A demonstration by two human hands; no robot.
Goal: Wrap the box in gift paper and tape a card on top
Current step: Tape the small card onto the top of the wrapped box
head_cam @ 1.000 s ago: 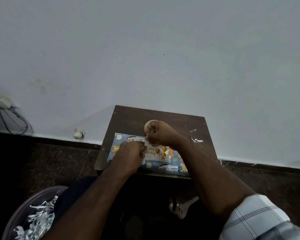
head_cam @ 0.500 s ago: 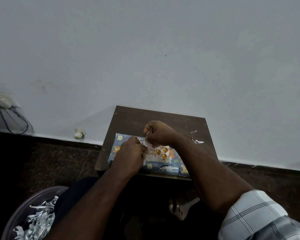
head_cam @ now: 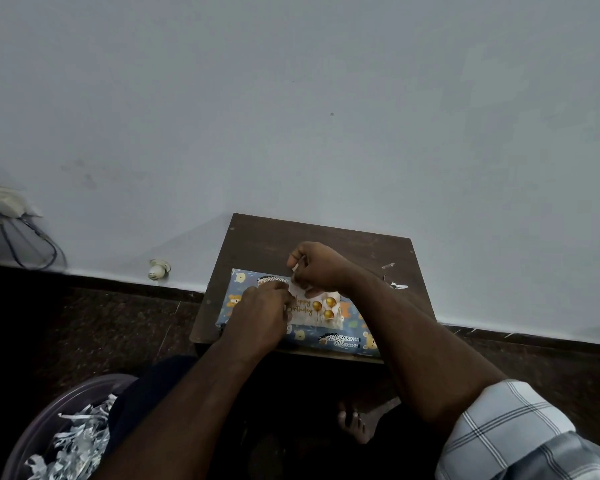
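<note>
Head view: birthday card (head_cam: 321, 308) lies lengthwise atop wrapped box (head_cam: 340, 337); left hand (head_cam: 260, 311) presses card's left end, right hand (head_cam: 317, 266) pinches its far-left corner, tape unclear.

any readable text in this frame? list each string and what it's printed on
"Happy Birthday": gold script on the white card lying on the wrapped box; the left hand covers its start, so only "appy" and "irthday" show.
Dark printed blocks on the gift paper beside the spotted animals: too small and blurred to read.
</note>
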